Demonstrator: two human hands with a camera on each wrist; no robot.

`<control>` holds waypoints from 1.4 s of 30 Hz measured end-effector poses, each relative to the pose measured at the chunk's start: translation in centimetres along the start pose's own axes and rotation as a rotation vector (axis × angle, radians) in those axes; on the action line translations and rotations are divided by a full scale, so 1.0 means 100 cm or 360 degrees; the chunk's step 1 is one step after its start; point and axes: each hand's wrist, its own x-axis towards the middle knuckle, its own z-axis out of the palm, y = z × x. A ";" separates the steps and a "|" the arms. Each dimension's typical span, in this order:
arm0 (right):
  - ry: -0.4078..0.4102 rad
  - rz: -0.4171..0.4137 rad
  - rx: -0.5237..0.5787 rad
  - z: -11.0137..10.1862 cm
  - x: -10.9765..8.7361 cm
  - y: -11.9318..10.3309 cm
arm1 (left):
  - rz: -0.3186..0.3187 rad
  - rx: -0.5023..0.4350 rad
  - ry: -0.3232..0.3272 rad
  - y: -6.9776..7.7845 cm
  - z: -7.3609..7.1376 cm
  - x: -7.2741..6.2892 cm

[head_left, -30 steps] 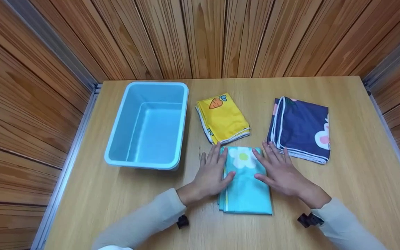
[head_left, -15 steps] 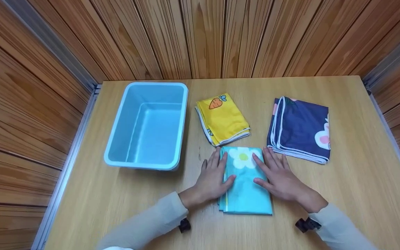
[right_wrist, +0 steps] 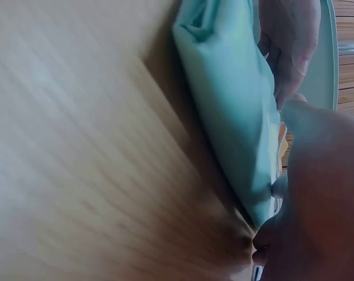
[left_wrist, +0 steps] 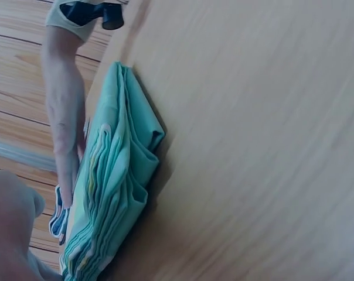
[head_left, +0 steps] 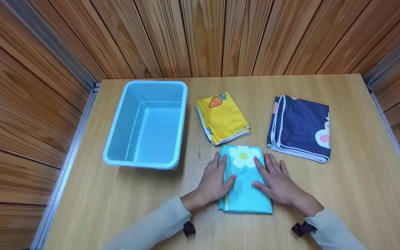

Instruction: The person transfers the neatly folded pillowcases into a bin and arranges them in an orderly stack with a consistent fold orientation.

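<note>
A folded turquoise cloth with a white flower print lies flat on the table in the head view. Its stacked layers show from the side in the left wrist view, where the turquoise cloth looks several folds thick. Along its left edge rests my left hand, fingers extended and thumb over the top. My right hand lies at the opposite edge, fingers spread, with thumb and index finger on the cloth. The right wrist view has the near side of the cloth beside my right hand.
A light blue plastic basin stands at the back left with nothing in it. Behind the turquoise cloth lies a folded yellow cloth with carrot prints. Back right is a folded navy cloth with white edging. Wood-patterned walls border the table.
Both hands have slid slightly toward the front along the turquoise cloth's sides, their fingertips moving back from the yellow and navy cloths. The cloths and basin stay in place.
</note>
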 end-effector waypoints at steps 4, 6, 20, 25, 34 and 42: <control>0.0035 -0.0009 -0.0004 0.004 0.000 0.001 | -0.0027 -0.0079 0.0007 0.001 0.000 0.001; 0.0056 -0.0022 0.0008 0.005 0.001 0.001 | -0.0041 -0.0113 0.0005 0.001 0.001 0.001; 0.0149 0.0012 0.0240 0.008 0.002 -0.002 | -0.0197 -0.0661 0.0129 0.007 0.000 0.008; 0.0158 0.0058 0.0369 0.009 0.002 -0.002 | -0.0269 -0.0838 0.0180 0.006 0.001 0.009; 0.0196 0.0069 0.0492 0.009 0.001 -0.004 | -0.0283 -0.0976 0.0256 0.008 0.004 0.009; 0.0258 0.0058 0.0563 0.010 0.002 -0.007 | -0.0192 -0.1041 0.0292 0.005 0.004 0.008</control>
